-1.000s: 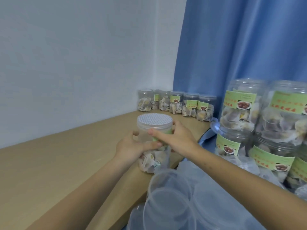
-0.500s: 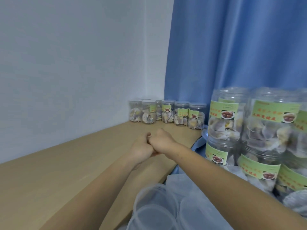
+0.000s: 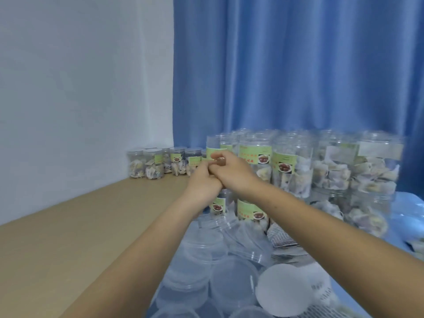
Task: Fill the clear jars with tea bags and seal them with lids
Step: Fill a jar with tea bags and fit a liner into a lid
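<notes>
1. Right up close: pile of clear lids [image 3: 199, 253] and a white round disc [image 3: 284, 290] lying on blue cloth, bottom middle.
2. Just past that, loose tea bags [image 3: 281, 237] scattered beside the lids, under the right forearm.
3. Mid-frame: left hand [image 3: 203, 182] and right hand [image 3: 234, 173] pressed together, fingers curled in. Looks like something small pinched between the fingertips, too blurry to say what, so can't tell if anything's actually held.
4. Right behind the hands: big cluster of clear jars [image 3: 291, 166] stuffed with tea bags, green labels on them, stacked two high on the blue cloth. Quite smeared by blur.
5. Off to the left: tan wooden surface [image 3: 75, 230], bare part running back to the corner.
6. At the far end: row of small filled jars [image 3: 153, 164] with lids on, lined up against the white wall [image 3: 80, 88].
7. Furthest back: blue curtain [image 3: 298, 65] hanging behind everything.
</notes>
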`<state>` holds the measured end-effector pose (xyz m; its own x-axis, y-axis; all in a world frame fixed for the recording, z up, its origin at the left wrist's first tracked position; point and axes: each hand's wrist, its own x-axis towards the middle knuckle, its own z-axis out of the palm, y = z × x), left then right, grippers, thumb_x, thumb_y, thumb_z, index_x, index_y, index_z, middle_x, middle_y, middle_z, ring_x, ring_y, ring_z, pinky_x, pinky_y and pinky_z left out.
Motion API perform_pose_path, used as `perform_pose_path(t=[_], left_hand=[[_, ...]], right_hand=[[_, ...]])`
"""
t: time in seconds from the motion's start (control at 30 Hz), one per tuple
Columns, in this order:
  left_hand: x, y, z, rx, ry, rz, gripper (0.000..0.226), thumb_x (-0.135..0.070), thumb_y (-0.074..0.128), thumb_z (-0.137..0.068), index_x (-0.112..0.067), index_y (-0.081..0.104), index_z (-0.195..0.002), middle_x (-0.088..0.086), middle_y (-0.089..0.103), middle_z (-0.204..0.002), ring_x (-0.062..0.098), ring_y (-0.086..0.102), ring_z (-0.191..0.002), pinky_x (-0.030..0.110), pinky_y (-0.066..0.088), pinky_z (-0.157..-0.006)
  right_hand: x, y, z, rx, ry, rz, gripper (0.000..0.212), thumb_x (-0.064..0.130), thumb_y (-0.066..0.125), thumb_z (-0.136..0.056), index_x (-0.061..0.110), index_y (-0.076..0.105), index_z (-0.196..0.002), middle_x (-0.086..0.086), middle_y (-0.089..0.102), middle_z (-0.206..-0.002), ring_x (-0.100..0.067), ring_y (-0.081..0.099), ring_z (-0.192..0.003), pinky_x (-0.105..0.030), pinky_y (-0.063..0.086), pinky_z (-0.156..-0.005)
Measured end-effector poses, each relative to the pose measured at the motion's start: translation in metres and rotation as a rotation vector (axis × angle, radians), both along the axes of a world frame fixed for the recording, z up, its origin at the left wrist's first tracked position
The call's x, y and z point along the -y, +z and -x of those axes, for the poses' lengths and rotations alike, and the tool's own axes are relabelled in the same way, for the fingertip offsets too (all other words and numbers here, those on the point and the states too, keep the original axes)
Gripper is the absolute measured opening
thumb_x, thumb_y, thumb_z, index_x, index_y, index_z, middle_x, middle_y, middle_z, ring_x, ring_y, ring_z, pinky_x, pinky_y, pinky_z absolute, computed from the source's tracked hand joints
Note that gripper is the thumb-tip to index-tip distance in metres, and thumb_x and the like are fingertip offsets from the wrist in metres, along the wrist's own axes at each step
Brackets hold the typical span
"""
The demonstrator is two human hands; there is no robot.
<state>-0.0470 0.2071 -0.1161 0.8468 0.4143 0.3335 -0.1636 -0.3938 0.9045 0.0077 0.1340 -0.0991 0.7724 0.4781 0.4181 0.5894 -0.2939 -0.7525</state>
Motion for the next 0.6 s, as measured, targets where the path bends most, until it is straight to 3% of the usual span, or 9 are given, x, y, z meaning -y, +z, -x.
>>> perform_pose_path(t=[0.07,0.2,0.33,0.43,0.53,0.6], left_hand=[[0.032,0.002,-0.012,-0.012,-0.018,-0.006,0.042,0.001,0.048,-0.084,-0.010,0.049,-0.124,0.012,0.064,-0.110,0.028,0.063,-0.102,0.047,0.053,-0.090],[0.085,0.007,-0.039,-0.044,-0.042,0.019,0.048,-0.008,0.054,-0.083,-0.011,0.044,-0.130,0.009,0.060,-0.119,0.029,0.060,-0.106,0.046,0.050,-0.093],[0.114,0.011,-0.063,-0.066,-0.044,-0.015,0.068,-0.016,0.066,-0.080,-0.014,0.036,-0.141,0.007,0.048,-0.138,0.025,0.054,-0.115,0.028,0.042,-0.083],[0.120,0.009,-0.079,-0.054,-0.042,-0.001,0.074,-0.018,0.068,-0.079,-0.015,0.032,-0.144,0.003,0.044,-0.142,0.020,0.047,-0.123,0.024,0.033,-0.084],[0.119,0.003,-0.091,-0.018,0.002,-0.032,0.068,-0.014,0.064,-0.082,-0.016,0.033,-0.143,0.001,0.046,-0.140,0.014,0.047,-0.114,0.024,0.032,-0.084],[0.118,-0.002,-0.096,0.005,0.043,-0.055,0.062,-0.013,0.062,-0.084,-0.017,0.036,-0.141,-0.002,0.051,-0.132,0.009,0.045,-0.100,0.024,0.032,-0.080]], right_hand=[[0.037,0.001,-0.009,0.054,-0.064,-0.015,0.034,0.023,0.056,-0.089,0.021,0.053,-0.123,-0.002,0.063,-0.105,-0.015,0.058,-0.090,-0.010,0.041,-0.058],[0.099,0.003,-0.037,0.181,-0.288,0.014,0.038,0.029,0.056,-0.089,0.023,0.049,-0.125,-0.004,0.061,-0.110,-0.012,0.055,-0.080,-0.024,0.038,-0.065],[0.138,0.003,-0.070,0.106,-0.451,0.061,0.074,0.033,0.061,-0.083,0.024,0.023,-0.145,-0.021,0.039,-0.138,-0.033,0.048,-0.118,-0.030,0.040,-0.085],[0.148,0.002,-0.091,0.019,-0.430,0.061,0.091,0.038,0.065,-0.082,0.035,0.003,-0.149,-0.025,0.014,-0.150,-0.040,0.043,-0.124,-0.031,0.038,-0.085],[0.148,-0.005,-0.108,0.011,-0.379,-0.002,0.084,0.040,0.069,-0.079,0.037,0.018,-0.145,-0.019,0.025,-0.142,-0.025,0.052,-0.092,-0.025,0.035,-0.075],[0.147,-0.012,-0.114,0.097,-0.354,-0.070,0.075,0.036,0.072,-0.077,0.034,0.027,-0.137,-0.013,0.042,-0.120,-0.008,0.046,-0.071,-0.018,0.033,-0.060]])
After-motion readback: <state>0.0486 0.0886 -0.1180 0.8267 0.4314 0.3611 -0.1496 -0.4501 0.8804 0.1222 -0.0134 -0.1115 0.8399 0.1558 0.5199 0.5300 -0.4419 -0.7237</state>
